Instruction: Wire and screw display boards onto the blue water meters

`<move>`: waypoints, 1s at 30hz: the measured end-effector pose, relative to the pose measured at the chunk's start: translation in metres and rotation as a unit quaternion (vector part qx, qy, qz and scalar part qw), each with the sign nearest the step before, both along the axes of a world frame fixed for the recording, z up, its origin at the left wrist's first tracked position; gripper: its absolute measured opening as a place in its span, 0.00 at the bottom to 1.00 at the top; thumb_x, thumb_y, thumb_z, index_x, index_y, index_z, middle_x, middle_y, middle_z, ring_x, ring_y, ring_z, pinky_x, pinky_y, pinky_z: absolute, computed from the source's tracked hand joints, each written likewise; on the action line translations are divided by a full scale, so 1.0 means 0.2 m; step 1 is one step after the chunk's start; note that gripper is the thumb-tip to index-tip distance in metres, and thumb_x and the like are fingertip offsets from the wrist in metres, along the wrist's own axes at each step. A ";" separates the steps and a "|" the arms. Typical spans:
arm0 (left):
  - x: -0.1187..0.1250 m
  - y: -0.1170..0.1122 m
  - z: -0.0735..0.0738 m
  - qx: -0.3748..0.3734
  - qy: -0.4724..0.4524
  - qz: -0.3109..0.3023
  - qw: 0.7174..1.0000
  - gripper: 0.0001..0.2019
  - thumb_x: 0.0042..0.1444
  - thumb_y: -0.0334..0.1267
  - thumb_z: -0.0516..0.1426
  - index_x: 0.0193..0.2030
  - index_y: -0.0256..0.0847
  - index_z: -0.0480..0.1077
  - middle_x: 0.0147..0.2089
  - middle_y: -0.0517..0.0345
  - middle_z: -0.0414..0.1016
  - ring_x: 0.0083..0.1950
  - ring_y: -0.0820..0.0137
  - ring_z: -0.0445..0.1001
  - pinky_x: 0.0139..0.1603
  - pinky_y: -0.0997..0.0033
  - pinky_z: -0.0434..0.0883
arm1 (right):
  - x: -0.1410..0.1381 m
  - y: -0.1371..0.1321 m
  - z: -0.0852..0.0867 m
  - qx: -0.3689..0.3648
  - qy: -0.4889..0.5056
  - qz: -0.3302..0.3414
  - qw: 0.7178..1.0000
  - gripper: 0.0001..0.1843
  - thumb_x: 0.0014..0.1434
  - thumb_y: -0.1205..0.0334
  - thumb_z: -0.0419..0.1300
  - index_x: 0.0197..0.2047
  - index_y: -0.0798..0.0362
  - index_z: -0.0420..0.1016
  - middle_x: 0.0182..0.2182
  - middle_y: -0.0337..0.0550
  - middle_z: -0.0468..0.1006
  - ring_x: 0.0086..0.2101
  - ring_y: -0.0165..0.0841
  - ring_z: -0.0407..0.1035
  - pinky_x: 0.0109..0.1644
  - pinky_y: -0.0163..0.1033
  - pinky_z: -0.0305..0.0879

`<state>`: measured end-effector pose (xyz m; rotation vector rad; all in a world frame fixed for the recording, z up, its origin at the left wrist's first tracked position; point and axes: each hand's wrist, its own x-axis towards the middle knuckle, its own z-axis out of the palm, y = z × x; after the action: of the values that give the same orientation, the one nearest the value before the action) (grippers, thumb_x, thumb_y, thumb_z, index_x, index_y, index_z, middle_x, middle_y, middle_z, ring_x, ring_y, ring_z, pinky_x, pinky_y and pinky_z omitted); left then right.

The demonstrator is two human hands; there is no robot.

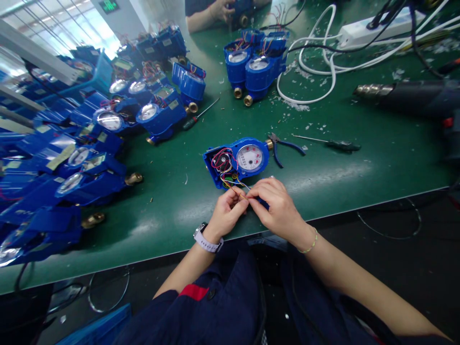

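Observation:
A blue water meter (237, 162) lies open on the green table (359, 158), its white dial up and red, yellow and black wires (226, 167) spilling from the left compartment. My left hand (227, 213) and my right hand (275, 203) meet just in front of it, both pinched on thin wires that run back into the meter. A small blue part shows under my right fingers. Blue-handled pliers (283, 146) lie against the meter's brass fitting.
Many blue meters (89, 158) are piled at the left, two more (251, 67) at the back. A screwdriver (332, 143), a second screwdriver (197, 116), a heat gun (406, 96), a power strip (377, 28) with white cables. Another person's hand (221, 9) works at the far edge.

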<state>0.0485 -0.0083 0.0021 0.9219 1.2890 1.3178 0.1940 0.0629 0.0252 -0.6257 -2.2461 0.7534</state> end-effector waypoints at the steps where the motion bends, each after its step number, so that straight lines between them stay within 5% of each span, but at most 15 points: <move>1: 0.00 0.00 0.00 -0.001 0.005 0.003 1.000 0.18 0.53 0.52 0.62 0.34 0.39 0.64 0.26 0.65 0.66 0.26 0.77 0.65 0.29 0.75 0.65 | 0.00 0.00 0.00 -0.002 0.001 0.002 1.000 0.05 0.64 0.68 0.56 0.36 0.53 0.73 0.33 0.44 0.77 0.40 0.40 0.68 0.48 0.49 0.62; 21: -0.03 0.01 -0.01 -0.012 -0.091 0.009 0.996 0.11 0.50 0.41 0.61 0.28 0.39 0.63 0.20 0.68 0.63 0.22 0.77 0.62 0.28 0.74 0.62 | 0.02 0.04 -0.03 -0.006 -0.009 0.032 0.999 0.06 0.64 0.70 0.55 0.39 0.54 0.74 0.36 0.45 0.78 0.42 0.40 0.68 0.51 0.50 0.61; 27: -0.02 0.01 0.00 -0.002 -0.016 0.016 1.000 0.17 0.50 0.50 0.64 0.32 0.39 0.66 0.23 0.66 0.65 0.23 0.77 0.64 0.27 0.75 0.64 | 0.05 0.05 0.02 -0.011 0.025 0.020 0.999 0.08 0.63 0.68 0.58 0.46 0.54 0.73 0.42 0.48 0.78 0.45 0.40 0.70 0.51 0.51 0.66; 30: -0.01 0.01 0.01 -0.010 0.032 0.034 0.999 0.18 0.50 0.51 0.65 0.31 0.38 0.69 0.23 0.64 0.68 0.23 0.77 0.65 0.26 0.76 0.65 | 0.18 0.14 0.04 0.007 0.044 -0.056 0.997 0.15 0.62 0.66 0.61 0.53 0.54 0.73 0.49 0.52 0.76 0.51 0.42 0.69 0.56 0.51 0.66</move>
<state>0.0458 -0.0059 0.0037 0.9185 1.3919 1.3350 0.2296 0.0900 0.0333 -0.6909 -2.1166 0.6948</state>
